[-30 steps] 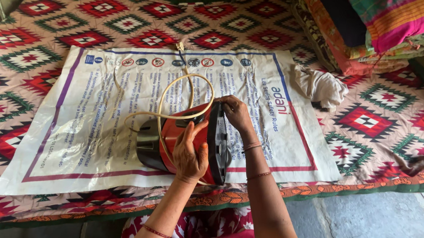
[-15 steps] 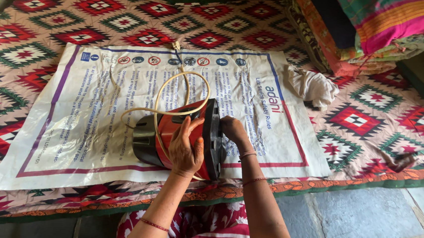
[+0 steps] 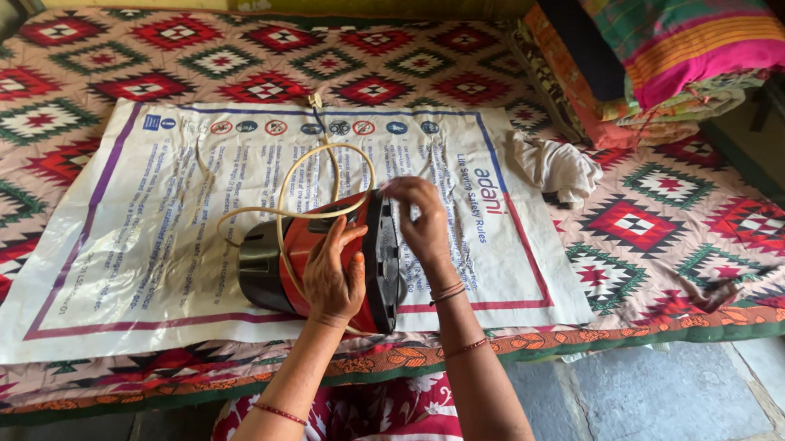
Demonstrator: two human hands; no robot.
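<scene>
Red appliance (image 3: 316,261) lies on its side near the sheet's (image 3: 114,256) front edge.
Left hand (image 3: 333,276) grips its body, hiding part; right hand (image 3: 420,222) fingers now pinch the base rim.

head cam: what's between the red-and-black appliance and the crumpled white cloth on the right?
In the head view, only a stretch of the white printed plastic sheet lies between the red-and-black appliance and the crumpled white cloth; the right hand sits at the appliance's end.

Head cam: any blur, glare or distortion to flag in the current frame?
Head view: soft, even daylight with no hard shadows; the white printed sheet is bright but only mildly glossy. The left hand and the red-and-black appliance are sharp; the right hand is slightly soft at the fingertips. Wide-angle bowing shows along the bed edge, and the stacked fabrics are cropped at the top.
</scene>
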